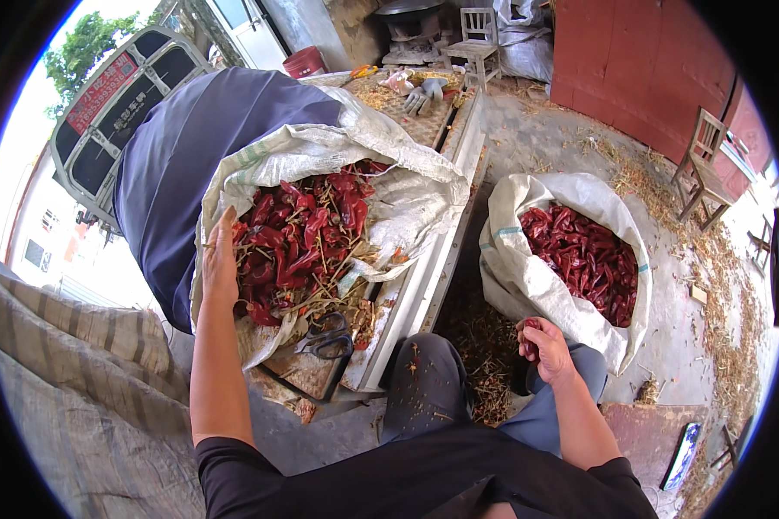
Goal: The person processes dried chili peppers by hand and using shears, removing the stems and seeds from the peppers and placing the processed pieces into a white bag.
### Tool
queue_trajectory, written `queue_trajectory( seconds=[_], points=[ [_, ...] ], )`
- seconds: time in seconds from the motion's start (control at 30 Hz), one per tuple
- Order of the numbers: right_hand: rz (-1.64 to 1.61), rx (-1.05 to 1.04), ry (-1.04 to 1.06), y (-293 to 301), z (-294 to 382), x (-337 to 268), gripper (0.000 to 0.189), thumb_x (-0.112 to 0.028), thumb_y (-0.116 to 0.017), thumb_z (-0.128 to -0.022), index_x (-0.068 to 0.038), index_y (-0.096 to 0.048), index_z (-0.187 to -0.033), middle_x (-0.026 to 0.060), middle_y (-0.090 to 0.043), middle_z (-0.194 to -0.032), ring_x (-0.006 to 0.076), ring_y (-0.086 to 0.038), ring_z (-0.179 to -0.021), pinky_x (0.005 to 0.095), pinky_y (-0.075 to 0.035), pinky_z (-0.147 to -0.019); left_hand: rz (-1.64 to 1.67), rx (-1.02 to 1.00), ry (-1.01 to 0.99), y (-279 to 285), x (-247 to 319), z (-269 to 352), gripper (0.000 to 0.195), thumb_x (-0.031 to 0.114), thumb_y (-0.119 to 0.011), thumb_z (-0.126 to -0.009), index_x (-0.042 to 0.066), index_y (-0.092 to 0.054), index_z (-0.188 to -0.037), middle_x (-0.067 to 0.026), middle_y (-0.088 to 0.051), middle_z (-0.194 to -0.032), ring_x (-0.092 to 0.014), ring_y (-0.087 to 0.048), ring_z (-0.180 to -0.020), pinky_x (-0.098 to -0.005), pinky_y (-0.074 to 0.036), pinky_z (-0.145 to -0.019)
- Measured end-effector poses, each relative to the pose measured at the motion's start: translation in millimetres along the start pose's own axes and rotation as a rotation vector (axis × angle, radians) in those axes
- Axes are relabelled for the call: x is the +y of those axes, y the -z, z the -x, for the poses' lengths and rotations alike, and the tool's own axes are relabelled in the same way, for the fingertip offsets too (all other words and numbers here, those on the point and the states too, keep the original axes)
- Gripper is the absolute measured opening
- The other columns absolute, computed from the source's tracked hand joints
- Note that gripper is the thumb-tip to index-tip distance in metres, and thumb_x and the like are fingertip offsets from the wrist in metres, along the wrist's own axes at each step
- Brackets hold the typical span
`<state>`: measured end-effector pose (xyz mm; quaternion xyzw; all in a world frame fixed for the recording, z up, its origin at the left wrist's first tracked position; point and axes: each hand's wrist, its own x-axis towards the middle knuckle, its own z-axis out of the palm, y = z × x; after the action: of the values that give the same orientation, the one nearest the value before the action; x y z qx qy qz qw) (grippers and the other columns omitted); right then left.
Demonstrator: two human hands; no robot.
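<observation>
Dried red chili peppers with stems (298, 240) fill the mouth of a large white woven sack (279, 152) lying on a worn work surface. My left hand (222, 259) rests at the left edge of that mouth, against the peppers; whether it grips anything is unclear. Lower right, my right hand (545, 349) is closed around a red chili pepper (531, 324), beside the rim of a second white woven sack (516, 253). That upright sack holds many dark red chili peppers (581, 259). A pair of scissors with dark handles (330, 340) lies below the first sack's mouth.
Grey gloves (423, 97) and orange-handled scissors (363, 71) lie at the table's far end. A metal rail (422, 285) edges the table. Wooden chairs (704, 168) stand to the right and beyond. Stems and debris (727, 311) litter the floor. Striped cloth (84, 337) hangs at left.
</observation>
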<state>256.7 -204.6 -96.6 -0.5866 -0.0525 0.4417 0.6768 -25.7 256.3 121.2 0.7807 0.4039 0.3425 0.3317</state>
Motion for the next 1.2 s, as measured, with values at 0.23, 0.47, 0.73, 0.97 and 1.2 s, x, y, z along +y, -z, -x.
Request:
queue_trajectory(
  seconds=[0.23,0.47,0.73,0.97,1.2],
  points=[
    [0.094,-0.014,0.017,1.6,11.1,-0.3,0.016,-0.014,-0.064,-0.091,-0.004,-0.065,-0.104,0.0023,-0.064,-0.080,0.0112,-0.060,-0.062,0.0243,-0.043,-0.054,0.620,0.211,0.238,4.2,11.8,15.7,0.052,0.045,-0.044,-0.109,0.008,-0.055,-0.144,-0.0026,-0.064,-0.138,-0.016,-0.058,-0.124,-0.0397,-0.044,-0.107],
    [0.108,-0.029,0.059,-7.0,22.8,11.5,0.009,-0.011,-0.067,-0.090,-0.006,-0.061,-0.095,0.0009,-0.061,-0.076,0.0101,-0.058,-0.059,0.0252,-0.042,-0.053,0.929,0.252,0.152,15.9,5.0,22.0,0.039,0.030,-0.053,-0.108,0.006,-0.058,-0.138,-0.0074,-0.067,-0.133,-0.022,-0.065,-0.117,-0.0383,-0.052,-0.097],
    [0.144,-0.125,0.085,-75.6,40.8,-5.2,0.018,-0.016,-0.072,-0.093,-0.002,-0.066,-0.101,-0.0008,-0.058,-0.074,0.0075,-0.053,-0.060,0.0249,-0.043,-0.054,1.224,-0.031,0.118,-42.2,42.0,80.2,0.039,0.019,-0.049,-0.109,0.003,-0.052,-0.144,-0.0102,-0.063,-0.139,-0.021,-0.063,-0.120,-0.0354,-0.053,-0.102],
    [-0.010,-0.336,0.249,-127.3,58.7,-50.5,0.028,-0.015,-0.074,-0.095,-0.005,-0.069,-0.120,-0.0055,-0.060,-0.080,0.0035,-0.052,-0.066,0.0212,-0.045,-0.060,1.503,-0.505,0.397,-156.2,62.5,209.8,0.041,0.015,-0.049,-0.107,0.005,-0.050,-0.146,-0.0120,-0.059,-0.140,-0.025,-0.066,-0.115,-0.0344,-0.063,-0.084],
    [-0.120,-0.309,0.286,-106.9,63.1,-32.1,0.029,-0.011,-0.078,-0.093,-0.004,-0.069,-0.119,-0.0088,-0.057,-0.079,0.0009,-0.049,-0.070,0.0191,-0.042,-0.062,1.364,-0.574,0.455,-186.8,75.5,234.5,0.039,0.012,-0.056,-0.102,0.005,-0.057,-0.140,-0.0104,-0.059,-0.140,-0.020,-0.065,-0.112,-0.0309,-0.055,-0.080]
  ],
)
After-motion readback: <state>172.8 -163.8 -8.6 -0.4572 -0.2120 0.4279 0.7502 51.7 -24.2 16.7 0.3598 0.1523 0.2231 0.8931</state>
